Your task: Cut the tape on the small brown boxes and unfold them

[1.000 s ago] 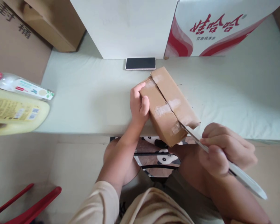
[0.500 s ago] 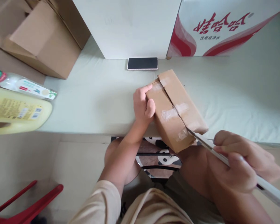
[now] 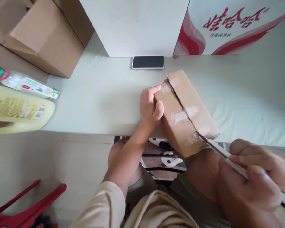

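A small cardboard box (image 3: 192, 107) with a lengthwise seam and strips of clear tape lies tilted, its near end over the edge of the covered surface. My left hand (image 3: 152, 106) grips its left side, with the thumb and index finger at the top edge. My right hand (image 3: 254, 174) is closed round the handle of a white utility knife (image 3: 224, 154). Its blade reaches the seam by the lower tape strip at the near end. How deep the tip goes is hidden.
A phone (image 3: 148, 62) lies beyond the box, in front of a white carton (image 3: 137, 28) and a red-and-white carton (image 3: 218, 41). At left are an open cardboard box (image 3: 49, 38), a plastic bottle (image 3: 28, 84) and a yellow jug (image 3: 21, 109). A red stool (image 3: 38, 202) stands below.
The box and both hands have shifted slightly to the right, the right hand also a little downward. The knife's blade remains at the seam near the lower tape.
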`<state>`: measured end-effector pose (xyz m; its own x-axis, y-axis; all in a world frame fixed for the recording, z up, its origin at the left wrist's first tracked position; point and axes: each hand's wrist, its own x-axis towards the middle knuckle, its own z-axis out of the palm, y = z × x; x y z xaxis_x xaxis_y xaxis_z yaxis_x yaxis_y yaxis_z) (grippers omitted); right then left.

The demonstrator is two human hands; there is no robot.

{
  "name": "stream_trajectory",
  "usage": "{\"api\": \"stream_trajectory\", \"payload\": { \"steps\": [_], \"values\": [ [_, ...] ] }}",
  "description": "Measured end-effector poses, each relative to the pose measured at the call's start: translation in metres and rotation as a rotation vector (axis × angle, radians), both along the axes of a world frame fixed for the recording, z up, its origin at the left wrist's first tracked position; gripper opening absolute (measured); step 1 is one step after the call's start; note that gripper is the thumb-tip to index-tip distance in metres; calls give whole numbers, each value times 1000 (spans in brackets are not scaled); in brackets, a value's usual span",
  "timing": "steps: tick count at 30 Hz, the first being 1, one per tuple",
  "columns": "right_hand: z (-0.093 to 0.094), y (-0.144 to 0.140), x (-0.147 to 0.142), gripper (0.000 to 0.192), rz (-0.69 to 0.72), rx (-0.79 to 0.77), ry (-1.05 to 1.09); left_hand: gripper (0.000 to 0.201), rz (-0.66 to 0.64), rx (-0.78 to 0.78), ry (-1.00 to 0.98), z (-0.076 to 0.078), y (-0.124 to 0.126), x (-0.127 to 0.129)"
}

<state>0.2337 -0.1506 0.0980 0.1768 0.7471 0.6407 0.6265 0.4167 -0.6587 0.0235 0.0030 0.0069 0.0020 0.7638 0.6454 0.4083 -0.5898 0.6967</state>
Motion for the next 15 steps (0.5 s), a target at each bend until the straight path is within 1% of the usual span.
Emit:
{"api": "stream_trajectory", "payload": {
  "steps": [2, 3, 6, 9, 11, 13, 14, 15],
  "values": [
    [-10, 5, -9, 39, -56, 158, 60, 54, -1, -4, 5, 0, 0, 0],
    [-13, 6, -14, 37, -89, 197, 96, 54, 0, -5, 3, 0, 0, 0],
    [-14, 8, -24, 31, -148, 160, 140, 55, -3, -14, -4, 1, -1, 0],
    [-6, 4, -24, 28, -137, 187, 114, 56, -10, -24, 1, 1, -1, 0],
    [0, -2, -16, 22, -69, 129, 21, 58, -21, -33, 0, -1, 0, -1],
    [6, -10, -4, 17, 42, -17, -101, 59, -38, -45, -7, -3, 1, -1],
    [8, -14, 1, 17, 86, -102, -147, 59, -46, -47, -11, -4, 2, -1],
    [10, -18, 5, 17, 109, -149, -164, 58, -53, -46, -14, -5, 3, -2]
  ]
}}
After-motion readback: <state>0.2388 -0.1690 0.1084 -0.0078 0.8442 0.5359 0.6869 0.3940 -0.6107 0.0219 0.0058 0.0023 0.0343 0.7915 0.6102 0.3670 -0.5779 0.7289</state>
